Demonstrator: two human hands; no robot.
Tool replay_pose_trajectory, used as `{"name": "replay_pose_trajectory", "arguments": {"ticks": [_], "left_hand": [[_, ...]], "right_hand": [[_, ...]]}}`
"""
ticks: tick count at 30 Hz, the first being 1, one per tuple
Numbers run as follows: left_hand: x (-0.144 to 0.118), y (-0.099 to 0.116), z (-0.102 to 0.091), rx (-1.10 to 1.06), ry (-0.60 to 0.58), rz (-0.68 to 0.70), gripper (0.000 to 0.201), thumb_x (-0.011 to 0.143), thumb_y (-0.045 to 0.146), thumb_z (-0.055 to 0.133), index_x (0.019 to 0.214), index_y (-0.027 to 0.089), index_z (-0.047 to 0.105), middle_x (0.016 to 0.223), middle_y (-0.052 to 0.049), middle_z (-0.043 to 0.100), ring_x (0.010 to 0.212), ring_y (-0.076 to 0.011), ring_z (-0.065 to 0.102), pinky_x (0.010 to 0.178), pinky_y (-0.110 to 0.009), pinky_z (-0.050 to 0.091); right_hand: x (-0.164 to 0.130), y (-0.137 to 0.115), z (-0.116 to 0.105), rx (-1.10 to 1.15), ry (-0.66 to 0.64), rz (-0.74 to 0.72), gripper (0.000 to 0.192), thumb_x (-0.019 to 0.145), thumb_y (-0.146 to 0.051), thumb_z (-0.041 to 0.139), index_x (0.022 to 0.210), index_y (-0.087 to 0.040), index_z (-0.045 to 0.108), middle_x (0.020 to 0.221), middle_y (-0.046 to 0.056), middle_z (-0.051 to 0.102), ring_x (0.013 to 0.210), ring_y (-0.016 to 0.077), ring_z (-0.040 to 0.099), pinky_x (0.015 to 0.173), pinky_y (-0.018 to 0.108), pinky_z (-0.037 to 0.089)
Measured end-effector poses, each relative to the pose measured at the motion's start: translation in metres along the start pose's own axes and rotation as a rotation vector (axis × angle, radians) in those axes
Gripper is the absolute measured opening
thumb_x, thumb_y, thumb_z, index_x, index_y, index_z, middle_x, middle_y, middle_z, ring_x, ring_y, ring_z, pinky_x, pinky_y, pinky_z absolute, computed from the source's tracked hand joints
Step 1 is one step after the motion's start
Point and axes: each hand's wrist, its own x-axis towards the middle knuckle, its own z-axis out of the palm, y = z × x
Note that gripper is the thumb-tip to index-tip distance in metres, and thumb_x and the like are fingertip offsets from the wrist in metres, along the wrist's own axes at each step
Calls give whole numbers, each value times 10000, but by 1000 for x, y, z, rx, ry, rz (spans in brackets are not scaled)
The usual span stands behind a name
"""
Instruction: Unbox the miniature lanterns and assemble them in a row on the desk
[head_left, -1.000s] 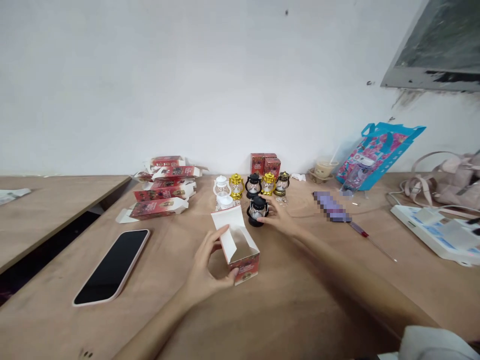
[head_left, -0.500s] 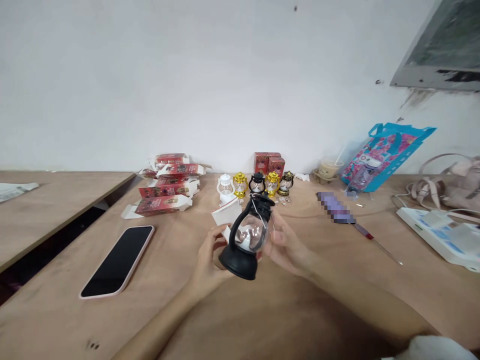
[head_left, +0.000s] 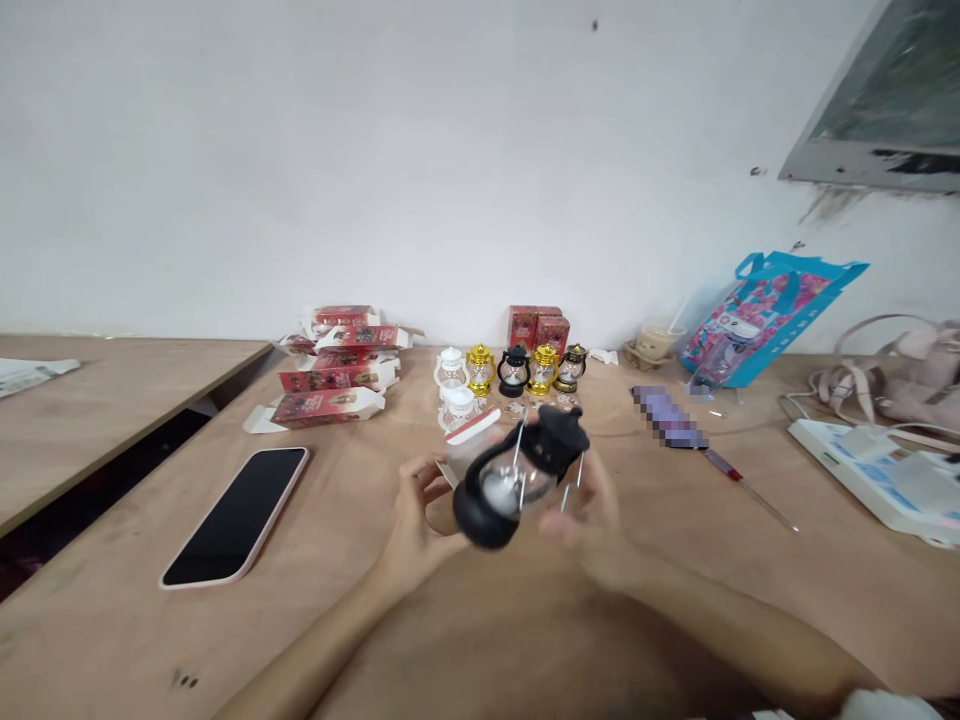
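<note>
A small black lantern (head_left: 556, 440) with a clear globe and a wire handle is tilted in front of me, its top toward the right. My right hand (head_left: 596, 515) is closed on it from the right, near the wire handle; some fingers are hidden behind it. From the left, my left hand (head_left: 420, 520) grips an open small box (head_left: 472, 425), white with a red edge, partly covered by the lantern. Beyond them, a row of small lanterns stands on the table: white (head_left: 451, 370), gold (head_left: 480, 370), black (head_left: 514, 372), another gold (head_left: 543, 370) and dark bronze (head_left: 571, 368).
Opened red boxes (head_left: 326, 408) pile up at the left, and closed red boxes (head_left: 553, 332) stand by the wall. A phone (head_left: 236, 515) lies at left. On the right are a screwdriver (head_left: 757, 500), a power strip (head_left: 862, 470), a drink cup (head_left: 656, 340) and a blue bag (head_left: 772, 315).
The black lantern has tipped further over, its top swinging right and down and its base slightly left. My right hand has shifted right with it; my left hand stays nearly in place.
</note>
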Motion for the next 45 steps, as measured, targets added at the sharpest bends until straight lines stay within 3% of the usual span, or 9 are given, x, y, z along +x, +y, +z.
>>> {"name": "replay_pose_trajectory", "arguments": {"ticks": [3, 6, 10, 15, 19, 26, 33, 39, 45], "left_hand": [[2, 8, 0, 26, 19, 16, 659, 627, 324, 777, 1100, 248, 325, 1133, -72, 482, 1053, -258, 589, 816, -435, 546], [2, 11, 2, 32, 27, -7, 653, 617, 338, 779, 1076, 245, 324, 1120, -74, 504, 1044, -262, 594, 805, -453, 550], [-1, 8, 4, 63, -17, 28, 691, 655, 324, 758, 1170, 253, 303, 1195, -97, 478, 1023, -247, 607, 852, -484, 531], [-2, 3, 1, 111, -25, 47, 758, 652, 323, 756, 1250, 246, 297, 1234, -107, 452, 1049, -246, 578, 857, -459, 526], [1, 7, 1, 94, -32, 50, 697, 619, 288, 761, 1185, 228, 359, 1141, -77, 496, 1015, -235, 580, 872, -441, 506], [7, 21, 11, 17, -14, -32, 644, 638, 276, 719, 1176, 210, 372, 1125, -87, 550, 1027, -232, 584, 868, -393, 500], [6, 17, 11, 83, 40, -29, 591, 622, 276, 717, 1137, 208, 435, 1066, -66, 571, 964, -220, 603, 822, -358, 517], [6, 12, 11, 53, 39, -27, 653, 616, 315, 774, 1155, 224, 417, 1051, -55, 596, 921, -207, 623, 769, -329, 529], [5, 17, 14, 73, 35, -17, 603, 625, 279, 740, 1134, 219, 424, 1044, -48, 598, 930, -201, 621, 783, -332, 526]], "right_hand": [[18, 17, -9, -80, 206, -44, 698, 729, -565, 653, 1312, -304, 372, 1151, 80, 628, 1087, 264, 611, 943, 468, 504], [26, 23, -16, -153, 258, -56, 638, 769, -469, 649, 1313, -290, 368, 1219, 83, 588, 1153, 255, 566, 1008, 468, 451], [17, 23, -17, -235, 137, -70, 630, 750, -386, 693, 1291, -278, 390, 1259, 80, 553, 1164, 243, 552, 1011, 431, 453], [13, 24, -16, -413, -9, -123, 856, 707, -335, 738, 1400, -280, 239, 1376, 104, 439, 1258, 239, 468, 1049, 412, 415], [16, 24, -16, -532, -136, -150, 722, 708, -329, 732, 1330, -266, 372, 1312, 98, 506, 1220, 250, 496, 1041, 437, 409], [7, 30, -7, -514, -44, -175, 706, 678, -334, 754, 1273, -244, 384, 1234, 105, 535, 1161, 247, 537, 982, 410, 461], [-1, 46, -4, -444, 58, -261, 648, 673, -373, 763, 1167, -264, 357, 1149, 87, 548, 1108, 228, 577, 931, 388, 491], [2, 46, -7, -430, -99, -391, 631, 664, -394, 772, 1143, -255, 386, 1187, 133, 543, 1185, 282, 528, 928, 452, 478], [3, 30, -8, -490, -97, -274, 386, 713, -324, 700, 987, -240, 441, 1112, 115, 599, 1166, 277, 535, 909, 448, 455]]}}
